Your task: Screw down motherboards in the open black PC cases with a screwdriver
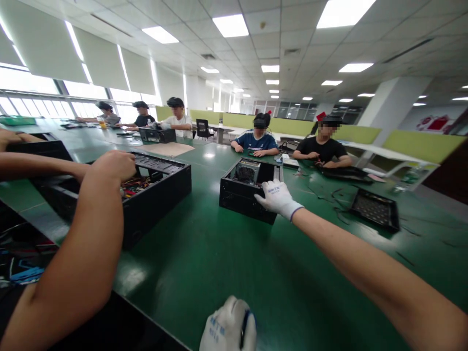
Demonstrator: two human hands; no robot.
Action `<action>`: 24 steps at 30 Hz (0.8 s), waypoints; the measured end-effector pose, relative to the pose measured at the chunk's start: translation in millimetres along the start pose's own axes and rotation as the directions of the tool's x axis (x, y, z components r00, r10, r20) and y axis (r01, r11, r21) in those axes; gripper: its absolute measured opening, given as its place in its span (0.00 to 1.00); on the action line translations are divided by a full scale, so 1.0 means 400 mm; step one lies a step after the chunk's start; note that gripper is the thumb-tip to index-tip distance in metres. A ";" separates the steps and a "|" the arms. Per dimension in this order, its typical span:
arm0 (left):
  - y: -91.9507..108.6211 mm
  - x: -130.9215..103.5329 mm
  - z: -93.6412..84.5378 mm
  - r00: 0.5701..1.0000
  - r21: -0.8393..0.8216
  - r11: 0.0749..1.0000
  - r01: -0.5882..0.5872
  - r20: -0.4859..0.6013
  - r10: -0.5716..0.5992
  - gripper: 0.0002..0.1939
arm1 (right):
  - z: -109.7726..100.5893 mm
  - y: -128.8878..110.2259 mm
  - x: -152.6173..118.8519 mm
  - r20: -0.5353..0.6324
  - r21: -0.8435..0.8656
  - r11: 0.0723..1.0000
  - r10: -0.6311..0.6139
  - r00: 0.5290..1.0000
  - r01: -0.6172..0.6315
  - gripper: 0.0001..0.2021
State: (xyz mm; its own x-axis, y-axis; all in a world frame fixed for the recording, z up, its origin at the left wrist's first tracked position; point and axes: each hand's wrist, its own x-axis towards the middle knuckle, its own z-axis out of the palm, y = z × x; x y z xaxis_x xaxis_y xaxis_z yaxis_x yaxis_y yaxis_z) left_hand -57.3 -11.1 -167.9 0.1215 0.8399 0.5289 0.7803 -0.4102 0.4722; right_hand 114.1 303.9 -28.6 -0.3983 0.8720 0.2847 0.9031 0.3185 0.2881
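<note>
My right hand (277, 196), in a white glove with blue print, reaches far forward to a black computer case (245, 197). Its thumb lies against the near side and the fingers go over the top edge, gripping the case. The case lies open at the top, and a power supply (247, 171) shows inside. Low in the view, my left hand (228, 325) is just above the table's near part, also gloved, with fingers curled. Something dark with a blue edge shows between its thumb and fingers; I cannot make out what it is.
To the left, a co-worker's bare hand (116, 166) reaches over another open computer case (157, 195) with coloured cables. A black perforated panel (376, 208) and loose cables lie right on the green table (204, 253). Several people sit across it. Blue cables (27, 274) lie lower left.
</note>
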 end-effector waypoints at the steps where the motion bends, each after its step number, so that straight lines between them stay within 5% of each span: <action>1: -0.002 0.000 0.003 1.000 0.000 1.000 0.005 0.000 -0.005 0.12 | -0.016 0.006 -0.045 -0.008 -0.004 1.000 -0.016 1.000 0.016 0.30; 12: 0.001 0.011 0.004 0.999 -0.107 0.994 0.033 -0.004 -0.033 0.07 | -0.184 0.072 -0.527 -0.126 0.004 0.978 -0.208 0.970 0.210 0.26; 16: 0.066 0.037 -0.070 1.000 -0.139 0.990 0.000 -0.016 -0.003 0.06 | -0.238 0.091 -0.664 -0.130 0.089 0.959 -0.255 0.958 0.268 0.24; 21: 0.204 0.108 -0.199 0.974 -0.121 0.967 -0.224 0.000 0.226 0.04 | -0.288 0.097 -0.797 -0.136 0.184 0.935 -0.281 0.950 0.303 0.22; 24: 0.269 0.158 -0.236 0.952 -0.068 0.954 -0.291 0.082 0.296 0.05 | -0.309 0.092 -0.858 -0.158 0.222 0.920 -0.293 0.943 0.323 0.21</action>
State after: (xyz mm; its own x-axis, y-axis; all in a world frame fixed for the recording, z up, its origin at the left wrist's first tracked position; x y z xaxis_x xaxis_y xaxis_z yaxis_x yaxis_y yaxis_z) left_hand -23.5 -35.9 -17.0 0.3972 0.7067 0.5854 0.6675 -0.6603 0.3441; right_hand 264.3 -29.5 -2.6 -0.6652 0.6706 0.3282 0.7382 0.6568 0.1541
